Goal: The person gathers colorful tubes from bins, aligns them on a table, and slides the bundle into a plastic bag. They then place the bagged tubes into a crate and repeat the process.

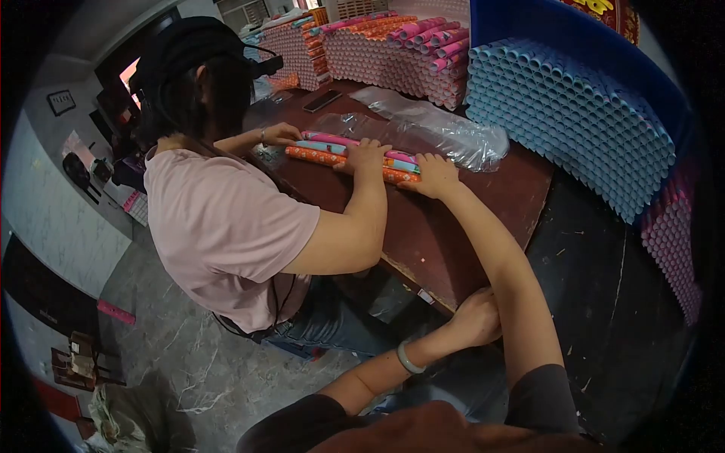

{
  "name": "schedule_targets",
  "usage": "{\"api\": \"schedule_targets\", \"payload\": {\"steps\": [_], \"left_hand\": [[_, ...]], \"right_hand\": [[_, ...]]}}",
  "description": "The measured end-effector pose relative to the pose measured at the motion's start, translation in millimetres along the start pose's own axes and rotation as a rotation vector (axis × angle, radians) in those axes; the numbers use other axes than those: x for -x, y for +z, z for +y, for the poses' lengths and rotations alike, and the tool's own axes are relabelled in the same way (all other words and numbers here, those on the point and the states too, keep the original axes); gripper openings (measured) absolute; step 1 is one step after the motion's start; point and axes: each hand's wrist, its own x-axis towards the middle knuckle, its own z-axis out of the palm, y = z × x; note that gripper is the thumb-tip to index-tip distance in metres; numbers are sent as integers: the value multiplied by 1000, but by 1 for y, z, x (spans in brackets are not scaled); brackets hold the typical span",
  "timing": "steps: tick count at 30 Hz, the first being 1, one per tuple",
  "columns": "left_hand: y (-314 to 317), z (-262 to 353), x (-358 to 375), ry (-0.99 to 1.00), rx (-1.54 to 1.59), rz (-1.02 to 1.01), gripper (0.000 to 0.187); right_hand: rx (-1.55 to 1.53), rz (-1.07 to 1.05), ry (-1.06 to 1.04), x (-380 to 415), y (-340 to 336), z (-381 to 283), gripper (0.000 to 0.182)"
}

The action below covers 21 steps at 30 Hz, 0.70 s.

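A bundle of patterned tubes [323,148] in pink, light blue and orange lies on the dark red table [430,249]. My right hand [436,177] grips its near right end, fingers over the top and thumb low at the side. A co-worker's hands [365,156] press on the middle and far left end of the same bundle. My left hand [474,318], below a bangle [408,358], is by the table's front edge; my right forearm hides its fingers. Clear plastic film [445,136] lies behind the tubes.
The co-worker [226,211] in a pink shirt and black cap stands close at left. Stacked light blue tubes [566,121] rise at right against a blue panel. Pink and orange tubes [400,57] are piled behind. A phone [322,100] lies near the back.
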Motion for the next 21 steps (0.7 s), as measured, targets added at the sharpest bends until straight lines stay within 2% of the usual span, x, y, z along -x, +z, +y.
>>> {"api": "schedule_targets", "payload": {"steps": [4, 11, 17, 21], "left_hand": [[-2, 0, 0, 9, -11, -32, 27], [0, 0, 1, 30, -50, -23, 27], [11, -9, 9, 37, -116, -104, 29], [12, -7, 8, 67, -87, -24, 29]], "right_hand": [[19, 91, -22, 0, 5, 0, 86], [44, 124, -28, -1, 7, -1, 79], [26, 144, -50, 3, 8, -5, 62], [57, 191, -54, 3, 13, -8, 58]]}}
